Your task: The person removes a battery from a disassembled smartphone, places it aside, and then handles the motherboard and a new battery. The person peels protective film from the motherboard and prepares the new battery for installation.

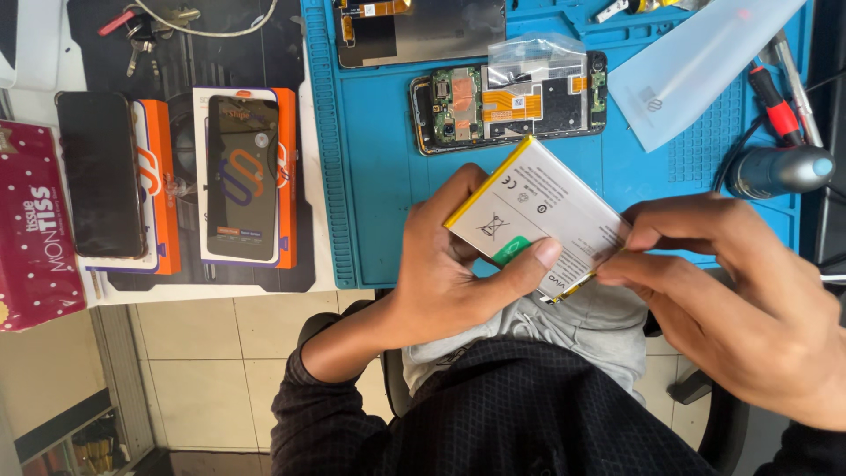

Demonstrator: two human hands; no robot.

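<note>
Two hands grip a flat phone battery (538,211) above the edge of a blue mat (379,176).

The left hand (458,273) clamps the white, yellow-edged battery from below, thumb across its face; the right hand (731,282) pinches its right corner. Just beyond the hands lies an opened phone (507,101) with bare circuit boards, partly under a clear plastic bag (538,55). Left of the left hand sit orange boxes (247,176) topped with dark glossy phones.
</note>
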